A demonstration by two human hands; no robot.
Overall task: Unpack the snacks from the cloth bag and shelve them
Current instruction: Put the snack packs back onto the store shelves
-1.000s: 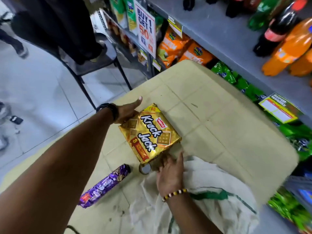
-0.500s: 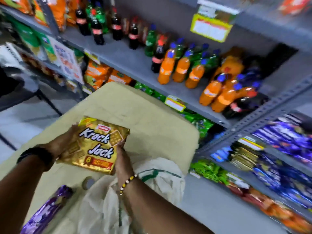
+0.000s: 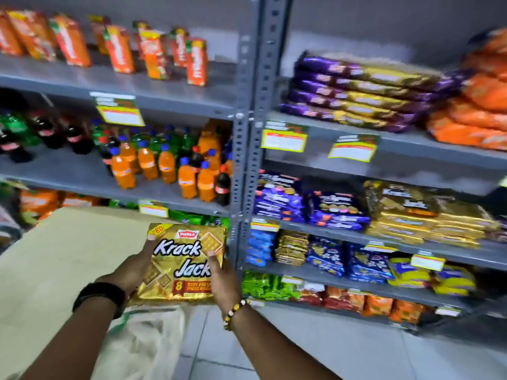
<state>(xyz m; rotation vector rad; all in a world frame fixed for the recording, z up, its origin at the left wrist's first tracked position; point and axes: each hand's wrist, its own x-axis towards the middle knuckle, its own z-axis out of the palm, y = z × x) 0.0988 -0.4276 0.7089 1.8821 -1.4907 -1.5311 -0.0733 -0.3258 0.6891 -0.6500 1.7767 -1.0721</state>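
Observation:
A gold Krack Jack biscuit pack (image 3: 181, 263) is held up in the air in front of the shelves. My left hand (image 3: 131, 270) grips its left edge, with a fingertip on the top corner. My right hand (image 3: 222, 275) grips its right edge, thumb on the front. The white cloth bag (image 3: 142, 344) lies below my arms on the beige table (image 3: 55, 256). A stack of the same gold packs (image 3: 417, 215) sits on the right shelf unit's third shelf (image 3: 343, 237).
Grey metal shelves stand ahead, split by an upright post (image 3: 247, 133). Soda bottles (image 3: 170, 165) fill the left middle shelf, orange cartons (image 3: 120, 48) the one above. Purple and blue snack packs (image 3: 307, 207) sit left of the gold stack. Tiled floor (image 3: 356, 346) lies below.
Both hands lifted the Krack Jack pack off the table and carried it up and right. The view swung from the table to the snack shelves; the purple pack left the view.

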